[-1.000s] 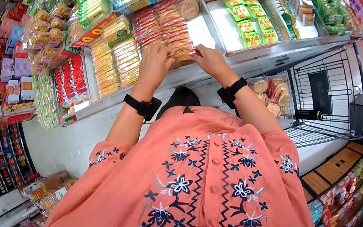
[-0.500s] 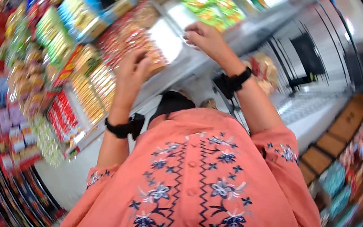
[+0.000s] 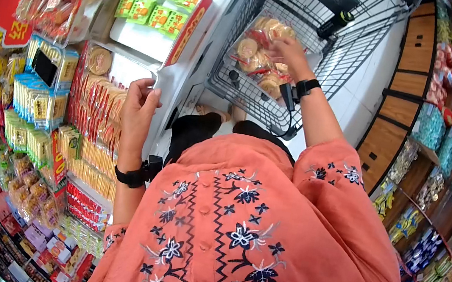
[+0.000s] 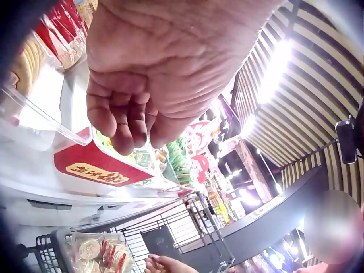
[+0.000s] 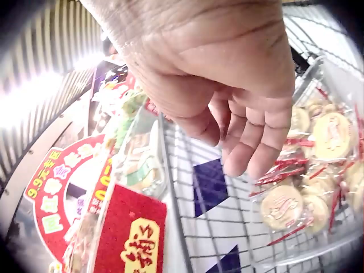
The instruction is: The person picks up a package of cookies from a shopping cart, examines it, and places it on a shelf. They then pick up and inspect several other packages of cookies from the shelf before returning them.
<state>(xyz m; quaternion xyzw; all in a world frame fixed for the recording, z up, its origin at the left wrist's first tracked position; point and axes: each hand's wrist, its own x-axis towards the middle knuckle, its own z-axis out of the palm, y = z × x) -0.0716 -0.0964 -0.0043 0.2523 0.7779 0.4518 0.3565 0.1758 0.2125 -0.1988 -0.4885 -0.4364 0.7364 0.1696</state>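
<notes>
My right hand point(image 3: 290, 56) hangs over a clear plastic box point(image 5: 340, 250) in the shopping cart, fingers loosely bent. Nothing shows between its fingers in the right wrist view. Inside that box lie several round, flat crackers point(image 5: 331, 135) in clear wrappers with red edges. My left hand point(image 3: 140, 105), palm turned up and fingers relaxed, is held above the front edge of the display counter and is bare of any item. Beside it stands a tray of red-striped cracker packets point(image 3: 100, 107), with one round cracker packet point(image 3: 99, 61) lying at its far end.
The black wire shopping cart point(image 3: 335, 69) stands close against the counter. Green snack packets point(image 3: 152, 2) fill part of a neighbouring tray. A black phone point(image 3: 44, 67) rests on blue-and-white packs to the left. Wooden shelving with bagged goods point(image 3: 431, 126) lines the right side.
My right hand has left the cracker packets on the counter and moved right, over the box in the cart. The left hand has drawn off the packets. The head view has turned right toward the cart.
</notes>
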